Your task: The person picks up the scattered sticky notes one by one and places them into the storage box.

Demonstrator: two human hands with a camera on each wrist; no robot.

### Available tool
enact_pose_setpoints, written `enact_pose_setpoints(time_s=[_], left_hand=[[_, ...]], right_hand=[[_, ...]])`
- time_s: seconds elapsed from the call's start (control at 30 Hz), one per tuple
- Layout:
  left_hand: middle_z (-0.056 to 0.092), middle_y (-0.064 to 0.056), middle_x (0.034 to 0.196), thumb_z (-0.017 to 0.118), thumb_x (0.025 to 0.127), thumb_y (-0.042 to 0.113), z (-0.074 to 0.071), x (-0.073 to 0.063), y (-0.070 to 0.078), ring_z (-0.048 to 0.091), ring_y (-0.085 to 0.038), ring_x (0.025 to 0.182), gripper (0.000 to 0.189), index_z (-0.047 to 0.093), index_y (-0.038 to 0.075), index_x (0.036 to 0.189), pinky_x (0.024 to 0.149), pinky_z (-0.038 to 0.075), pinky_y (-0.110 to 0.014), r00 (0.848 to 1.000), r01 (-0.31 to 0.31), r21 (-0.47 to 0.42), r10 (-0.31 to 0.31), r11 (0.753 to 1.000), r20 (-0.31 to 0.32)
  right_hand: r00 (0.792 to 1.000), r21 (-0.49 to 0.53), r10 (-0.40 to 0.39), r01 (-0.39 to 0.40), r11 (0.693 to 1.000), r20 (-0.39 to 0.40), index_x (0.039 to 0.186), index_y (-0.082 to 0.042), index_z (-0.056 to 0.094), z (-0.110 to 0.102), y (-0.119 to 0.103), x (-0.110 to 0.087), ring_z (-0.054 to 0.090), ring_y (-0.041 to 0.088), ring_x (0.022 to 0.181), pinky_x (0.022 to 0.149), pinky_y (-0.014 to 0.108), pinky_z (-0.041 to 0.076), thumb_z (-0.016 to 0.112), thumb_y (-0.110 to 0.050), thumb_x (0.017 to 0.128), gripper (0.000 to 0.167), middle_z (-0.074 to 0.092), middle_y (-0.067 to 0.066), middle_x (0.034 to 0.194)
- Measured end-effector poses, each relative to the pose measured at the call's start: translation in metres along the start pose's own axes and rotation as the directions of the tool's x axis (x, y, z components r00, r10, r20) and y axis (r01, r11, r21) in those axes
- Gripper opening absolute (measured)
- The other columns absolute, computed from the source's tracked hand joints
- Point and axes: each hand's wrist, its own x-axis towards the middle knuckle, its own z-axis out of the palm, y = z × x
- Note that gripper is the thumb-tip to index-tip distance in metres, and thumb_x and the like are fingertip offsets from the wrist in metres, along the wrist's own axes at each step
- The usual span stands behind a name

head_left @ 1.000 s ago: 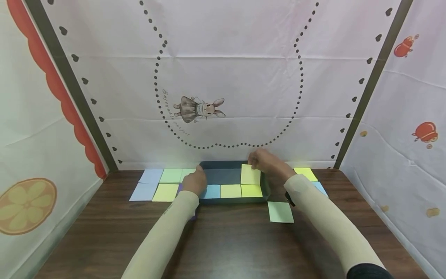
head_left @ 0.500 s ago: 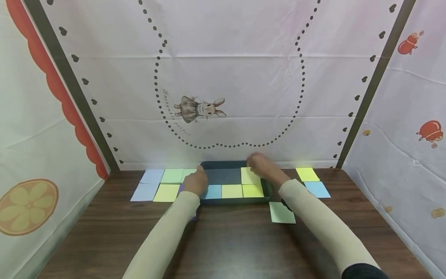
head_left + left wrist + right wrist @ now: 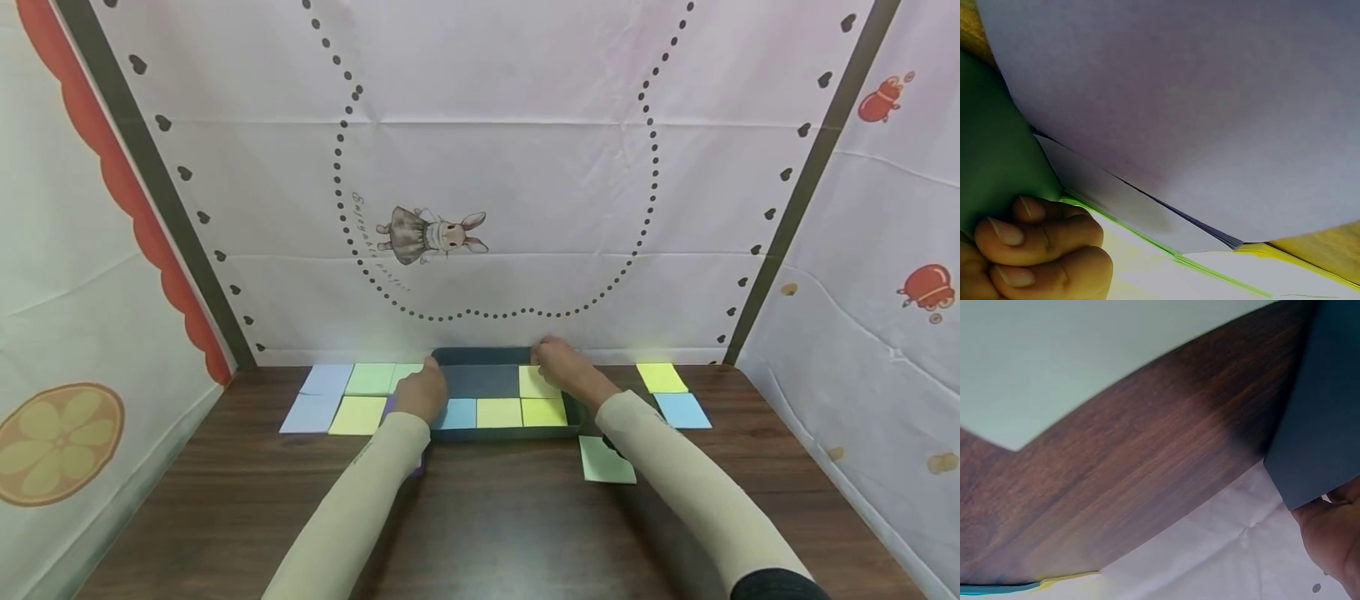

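Observation:
A dark blue-green tray (image 3: 487, 433) stands against the back wall. My left hand (image 3: 422, 390) grips its left side, with curled fingers against the green wall in the left wrist view. Inside, a blue sticky note pad (image 3: 456, 413) and two yellow pads (image 3: 498, 412) form the front row. Another yellow pad (image 3: 536, 383) lies behind them at the right, low in the tray. My right hand (image 3: 566, 367) is over the tray's back right corner, fingertips right at that pad's back edge. Its grip is hidden; I cannot tell whether it still pinches the pad.
Left of the tray lie lavender (image 3: 309, 413), green (image 3: 370, 378) and yellow (image 3: 356, 415) pads, with a purple one (image 3: 417, 467) partly under the left arm. At right are a yellow (image 3: 662, 377), a blue (image 3: 682, 410) and a pale green pad (image 3: 606, 462). A printed cloth (image 3: 480, 167) hangs behind the table.
The yellow pad at the right hand has gone down into the tray behind the front row. The right hand has shifted slightly left; the left hand keeps its place on the tray.

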Motion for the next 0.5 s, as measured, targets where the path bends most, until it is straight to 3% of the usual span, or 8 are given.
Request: enact_pose_setpoints(time_s=[0.13,0.33,0.5], left_hand=[[0.068,-0.018,0.069,0.043,0.116,0.015,0.020,0.016,-0.011,0.070,-0.033,0.061,0.036,0.054,-0.008,0.142,0.059,0.062,-0.048,1.000,-0.003,-0.022,0.003,1.000,0.013],[0.069,-0.018,0.070,0.043,0.116,0.015,0.011,0.010,-0.007,0.070,-0.033,0.062,0.035,0.054,-0.008,0.140,0.058,0.061,-0.048,1.000,0.004,-0.043,-0.003,0.999,0.025],[0.064,-0.013,0.065,0.045,0.115,0.017,0.026,0.026,-0.014,0.065,-0.029,0.055,0.035,0.052,-0.007,0.140,0.050,0.053,-0.042,0.999,-0.004,-0.043,0.007,0.999,0.051]], right_hand=[[1.000,0.008,0.013,-0.013,1.000,0.007,0.107,-0.001,0.080,0.012,0.012,0.009,0.064,0.024,0.097,0.088,0.042,0.060,0.073,0.006,0.101,0.012,0.077,0.015,0.116],[1.000,0.013,0.019,-0.019,1.000,0.011,0.091,-0.008,0.074,0.019,0.018,0.014,0.059,0.024,0.087,0.075,0.036,0.052,0.070,0.006,0.100,0.016,0.071,0.010,0.105],[0.998,0.096,0.063,-0.064,0.993,0.012,0.094,-0.008,0.076,0.011,0.010,0.004,0.058,0.020,0.081,0.071,0.031,0.050,0.068,0.002,0.100,0.014,0.071,0.008,0.101]])
